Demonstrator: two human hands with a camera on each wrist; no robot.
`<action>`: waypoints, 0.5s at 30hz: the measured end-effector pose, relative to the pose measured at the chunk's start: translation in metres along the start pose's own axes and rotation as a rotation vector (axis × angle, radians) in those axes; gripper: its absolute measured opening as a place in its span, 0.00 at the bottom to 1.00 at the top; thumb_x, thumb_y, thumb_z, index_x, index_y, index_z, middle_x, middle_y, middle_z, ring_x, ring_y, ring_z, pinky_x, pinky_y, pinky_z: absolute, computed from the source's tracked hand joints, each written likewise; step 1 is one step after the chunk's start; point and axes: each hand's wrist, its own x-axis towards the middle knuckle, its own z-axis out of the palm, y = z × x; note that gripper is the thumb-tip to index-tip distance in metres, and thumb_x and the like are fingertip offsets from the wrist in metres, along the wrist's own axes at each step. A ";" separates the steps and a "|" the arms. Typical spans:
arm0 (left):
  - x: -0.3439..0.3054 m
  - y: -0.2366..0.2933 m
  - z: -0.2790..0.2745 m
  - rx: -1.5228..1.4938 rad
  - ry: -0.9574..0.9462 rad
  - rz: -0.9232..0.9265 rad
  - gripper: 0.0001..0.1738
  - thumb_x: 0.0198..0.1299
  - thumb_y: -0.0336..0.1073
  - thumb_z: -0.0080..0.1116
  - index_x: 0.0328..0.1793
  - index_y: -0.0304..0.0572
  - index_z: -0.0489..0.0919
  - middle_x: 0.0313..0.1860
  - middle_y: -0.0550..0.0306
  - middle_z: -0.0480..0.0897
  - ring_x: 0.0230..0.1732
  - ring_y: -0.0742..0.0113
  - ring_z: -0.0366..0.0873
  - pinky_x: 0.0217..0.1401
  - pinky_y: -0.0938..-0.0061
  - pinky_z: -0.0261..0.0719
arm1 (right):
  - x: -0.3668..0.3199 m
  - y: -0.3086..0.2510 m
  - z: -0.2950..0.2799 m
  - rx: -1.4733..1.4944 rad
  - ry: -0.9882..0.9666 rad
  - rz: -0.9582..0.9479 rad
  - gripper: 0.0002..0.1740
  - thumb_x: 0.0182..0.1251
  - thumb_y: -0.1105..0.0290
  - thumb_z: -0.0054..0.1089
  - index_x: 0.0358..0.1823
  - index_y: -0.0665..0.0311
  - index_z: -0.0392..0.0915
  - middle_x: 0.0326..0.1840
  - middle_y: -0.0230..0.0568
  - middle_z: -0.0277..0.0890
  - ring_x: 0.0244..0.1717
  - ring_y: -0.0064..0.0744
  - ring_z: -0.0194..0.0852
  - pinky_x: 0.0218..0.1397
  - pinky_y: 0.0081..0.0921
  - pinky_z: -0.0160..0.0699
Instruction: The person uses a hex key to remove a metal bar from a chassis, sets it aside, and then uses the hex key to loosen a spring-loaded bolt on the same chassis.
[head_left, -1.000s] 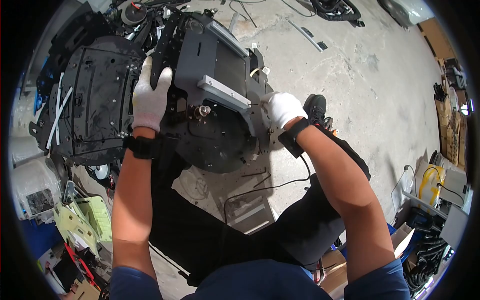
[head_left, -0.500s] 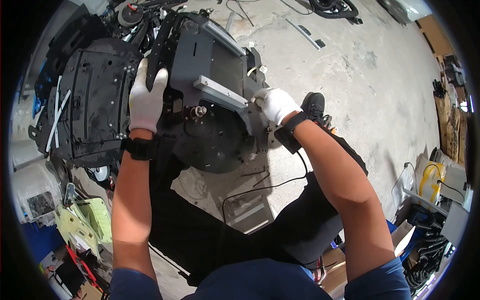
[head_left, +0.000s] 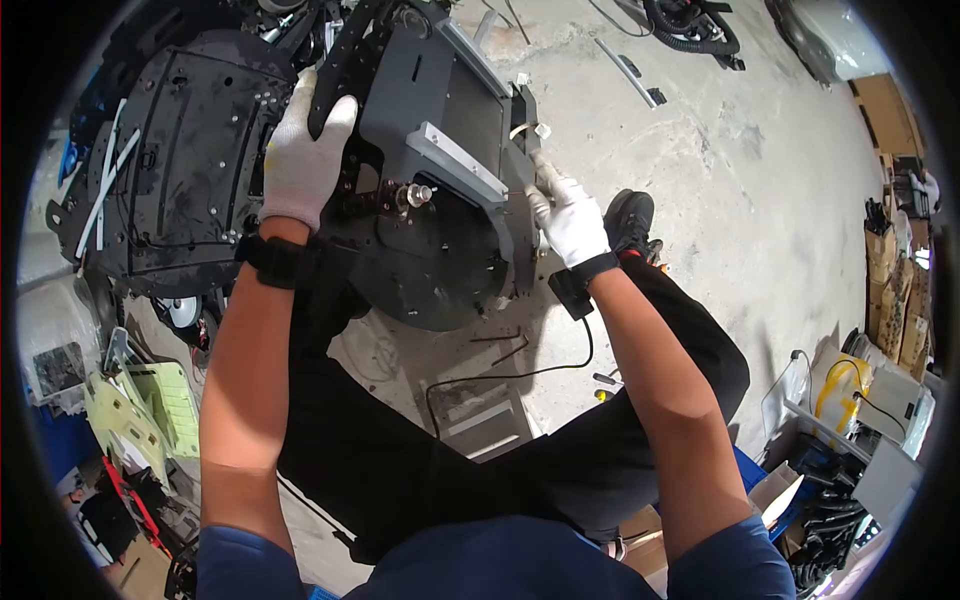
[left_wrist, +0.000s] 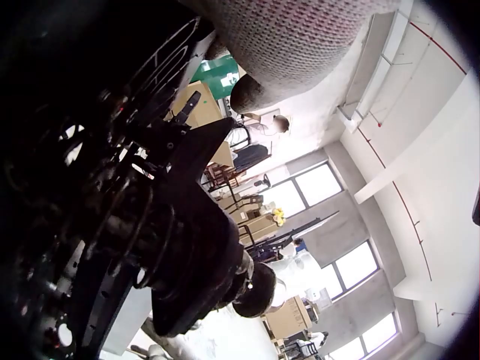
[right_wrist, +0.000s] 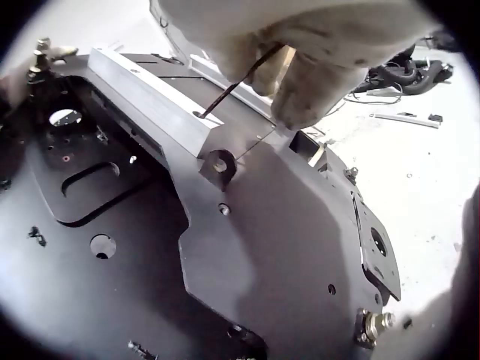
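Observation:
A dark metal assembly point(head_left: 440, 270) carries a silver bar point(head_left: 457, 163) near its right side. My gloved right hand point(head_left: 572, 222) pinches a thin dark rod-like tool point(right_wrist: 240, 84), whose tip meets a hole near the end of the silver bar point(right_wrist: 154, 101) in the right wrist view. That hand point(right_wrist: 300, 37) is at the top there. My gloved left hand point(head_left: 305, 165) lies on the black frame left of the grey panel point(head_left: 408, 85), thumb and fingers spread. In the left wrist view, part of the left glove point(left_wrist: 285, 45) shows above dark parts; what its fingertips touch is hidden.
A round black plate point(head_left: 185, 160) with two crossed white strips point(head_left: 108, 190) lies at left. On the floor are L-shaped keys point(head_left: 510, 350), a black cable point(head_left: 500, 378), a thin bar point(head_left: 625, 70) and black hoses point(head_left: 690, 30). Boxes point(head_left: 890, 290) line the right side.
The head view has shifted, moving the assembly slightly up and right in it. My right hand has turned, its fingers now extending further up beside the silver bar. My left hand keeps its place on the frame.

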 end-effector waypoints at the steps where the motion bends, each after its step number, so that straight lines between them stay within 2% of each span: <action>1: 0.000 0.001 0.000 -0.003 -0.015 -0.031 0.36 0.63 0.48 0.55 0.71 0.33 0.65 0.68 0.39 0.70 0.71 0.52 0.65 0.72 0.69 0.59 | 0.000 0.003 0.000 -0.003 -0.001 0.000 0.23 0.65 0.67 0.58 0.62 0.55 0.73 0.57 0.49 0.76 0.51 0.46 0.80 0.54 0.34 0.79; 4: -0.001 0.004 0.000 -0.009 -0.013 -0.018 0.35 0.62 0.47 0.55 0.71 0.33 0.65 0.68 0.40 0.70 0.71 0.53 0.65 0.72 0.70 0.60 | 0.002 0.009 0.000 0.001 -0.015 -0.015 0.23 0.66 0.66 0.58 0.63 0.55 0.73 0.54 0.51 0.78 0.51 0.47 0.80 0.54 0.34 0.78; 6: -0.001 0.006 0.000 -0.013 -0.020 -0.035 0.35 0.62 0.47 0.55 0.72 0.33 0.65 0.69 0.40 0.70 0.71 0.53 0.65 0.72 0.70 0.60 | 0.003 0.009 0.000 0.074 -0.046 0.089 0.22 0.67 0.65 0.56 0.63 0.55 0.73 0.51 0.52 0.80 0.51 0.48 0.80 0.54 0.34 0.78; 9: 0.000 0.001 0.001 -0.037 -0.032 -0.044 0.35 0.62 0.46 0.54 0.72 0.33 0.64 0.69 0.41 0.69 0.72 0.54 0.64 0.73 0.70 0.59 | 0.002 0.001 -0.001 0.123 -0.008 0.141 0.23 0.68 0.64 0.55 0.64 0.54 0.72 0.46 0.52 0.81 0.50 0.46 0.80 0.54 0.33 0.77; 11: 0.002 -0.008 0.005 0.014 0.043 0.018 0.39 0.59 0.53 0.55 0.72 0.39 0.65 0.56 0.42 0.80 0.56 0.52 0.78 0.60 0.68 0.73 | 0.000 -0.008 -0.008 0.158 -0.009 0.202 0.24 0.68 0.64 0.55 0.65 0.54 0.71 0.48 0.53 0.80 0.50 0.46 0.81 0.53 0.33 0.77; 13: 0.004 -0.011 0.006 0.019 0.048 0.021 0.39 0.58 0.53 0.56 0.72 0.39 0.65 0.57 0.41 0.79 0.57 0.52 0.78 0.61 0.68 0.72 | 0.001 0.000 -0.004 0.188 -0.008 0.259 0.24 0.68 0.64 0.55 0.67 0.53 0.70 0.49 0.55 0.80 0.49 0.46 0.81 0.53 0.32 0.77; 15: 0.005 -0.012 0.006 0.025 0.056 0.025 0.39 0.58 0.53 0.56 0.72 0.39 0.65 0.58 0.41 0.78 0.59 0.52 0.77 0.62 0.68 0.72 | 0.003 0.025 0.012 0.330 0.182 0.244 0.26 0.70 0.63 0.55 0.69 0.55 0.67 0.54 0.54 0.78 0.48 0.44 0.81 0.53 0.29 0.77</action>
